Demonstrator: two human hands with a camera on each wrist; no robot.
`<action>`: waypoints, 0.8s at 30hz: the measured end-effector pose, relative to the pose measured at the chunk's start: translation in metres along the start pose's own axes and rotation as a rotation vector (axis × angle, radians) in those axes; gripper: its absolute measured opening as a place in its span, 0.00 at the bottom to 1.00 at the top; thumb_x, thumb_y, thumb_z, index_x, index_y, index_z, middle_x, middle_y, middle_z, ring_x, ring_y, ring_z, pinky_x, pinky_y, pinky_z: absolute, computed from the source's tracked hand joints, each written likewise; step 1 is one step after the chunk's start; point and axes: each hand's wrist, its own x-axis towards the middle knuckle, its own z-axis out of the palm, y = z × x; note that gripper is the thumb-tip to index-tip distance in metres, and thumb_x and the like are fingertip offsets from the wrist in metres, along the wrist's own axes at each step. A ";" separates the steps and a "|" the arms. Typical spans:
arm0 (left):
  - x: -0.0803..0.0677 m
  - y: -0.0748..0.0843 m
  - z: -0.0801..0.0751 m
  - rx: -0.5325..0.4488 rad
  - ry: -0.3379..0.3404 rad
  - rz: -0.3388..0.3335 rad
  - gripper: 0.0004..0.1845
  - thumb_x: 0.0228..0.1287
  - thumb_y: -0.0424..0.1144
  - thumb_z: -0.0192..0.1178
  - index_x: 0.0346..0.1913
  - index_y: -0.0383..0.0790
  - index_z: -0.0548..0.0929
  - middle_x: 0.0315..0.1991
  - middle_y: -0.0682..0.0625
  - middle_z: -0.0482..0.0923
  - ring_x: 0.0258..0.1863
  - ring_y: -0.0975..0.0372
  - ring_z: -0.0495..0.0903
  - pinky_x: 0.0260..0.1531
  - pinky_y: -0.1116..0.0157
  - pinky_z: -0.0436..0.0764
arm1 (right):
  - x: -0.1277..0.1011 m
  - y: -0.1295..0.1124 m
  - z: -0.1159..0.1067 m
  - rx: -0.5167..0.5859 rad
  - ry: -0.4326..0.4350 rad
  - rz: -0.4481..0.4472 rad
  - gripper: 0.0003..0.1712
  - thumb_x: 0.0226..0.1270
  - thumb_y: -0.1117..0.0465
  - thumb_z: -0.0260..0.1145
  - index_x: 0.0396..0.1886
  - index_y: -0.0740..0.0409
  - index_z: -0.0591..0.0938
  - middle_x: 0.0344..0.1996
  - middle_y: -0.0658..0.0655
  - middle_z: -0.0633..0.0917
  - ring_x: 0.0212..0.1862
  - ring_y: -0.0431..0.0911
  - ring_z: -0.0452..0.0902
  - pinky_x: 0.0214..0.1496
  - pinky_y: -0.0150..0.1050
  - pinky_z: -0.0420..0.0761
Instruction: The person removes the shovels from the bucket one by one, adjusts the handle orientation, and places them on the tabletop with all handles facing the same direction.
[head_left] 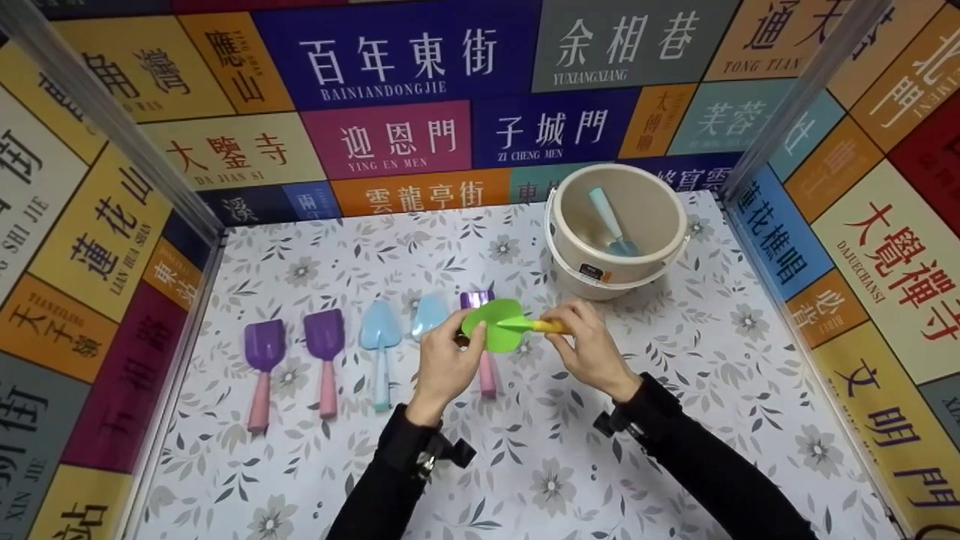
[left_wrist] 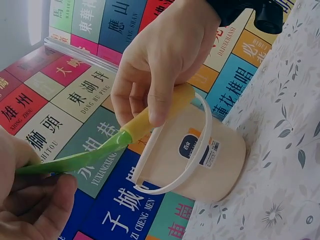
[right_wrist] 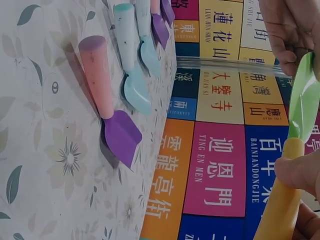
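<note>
A toy shovel with a green blade [head_left: 504, 324] and a yellow handle [left_wrist: 159, 114] is held up over the table between both hands. My right hand [head_left: 586, 343] grips the yellow handle. The left hand [head_left: 450, 356] pinches the far edge of the green blade between thumb and fingers. Beneath the hands lies a purple shovel with a pink handle [head_left: 487, 375], partly hidden by the green blade. Beside the left hand is a light blue shovel [head_left: 429, 315], its lower part covered by that hand.
A beige bucket [head_left: 574, 281] with a white handle stands at the back right, a light blue-green shovel [head_left: 609, 217] inside it. Left of the hands lie another light blue shovel [head_left: 381, 330] and two purple shovels [head_left: 325, 335] with pink handles. Printed panels [head_left: 405, 135] wall the table [head_left: 480, 465].
</note>
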 end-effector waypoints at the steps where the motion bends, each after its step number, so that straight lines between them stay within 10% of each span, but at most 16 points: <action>1: 0.000 0.000 0.000 0.013 0.010 0.007 0.09 0.71 0.29 0.63 0.49 0.26 0.87 0.35 0.37 0.89 0.28 0.51 0.89 0.30 0.63 0.89 | -0.001 0.000 0.001 0.000 -0.004 0.004 0.17 0.56 0.77 0.74 0.46 0.64 0.84 0.41 0.61 0.83 0.46 0.57 0.79 0.53 0.52 0.79; 14: 0.011 0.006 -0.004 0.146 -0.030 0.184 0.05 0.67 0.27 0.63 0.40 0.29 0.88 0.24 0.43 0.86 0.22 0.56 0.86 0.25 0.64 0.87 | -0.004 -0.006 -0.002 -0.038 -0.157 0.061 0.19 0.57 0.70 0.78 0.48 0.64 0.83 0.43 0.62 0.84 0.46 0.56 0.82 0.53 0.52 0.85; 24: 0.018 0.013 -0.011 0.193 -0.182 0.175 0.05 0.67 0.26 0.62 0.39 0.28 0.88 0.25 0.42 0.86 0.22 0.56 0.84 0.23 0.66 0.85 | -0.017 -0.006 0.010 -0.055 -0.193 0.057 0.21 0.56 0.68 0.79 0.48 0.65 0.81 0.43 0.61 0.85 0.46 0.55 0.83 0.53 0.52 0.87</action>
